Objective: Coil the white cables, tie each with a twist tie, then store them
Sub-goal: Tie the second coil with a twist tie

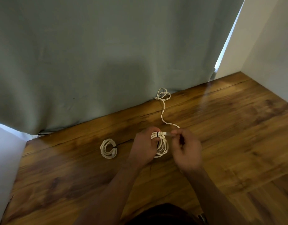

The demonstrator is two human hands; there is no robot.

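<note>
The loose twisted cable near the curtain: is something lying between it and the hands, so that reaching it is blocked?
Nothing visible blocks it. The loose twisted cable runs over bare wooden floor toward the hands. The left hand and right hand hold a coil.

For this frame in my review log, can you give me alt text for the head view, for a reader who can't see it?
Two hands hold a coiled white cable above a wooden floor: the left hand grips the coil at its black twist tie, while the right hand pinches the connector end. A tied coil lies left, a loose white cable near a grey-green curtain.
</note>
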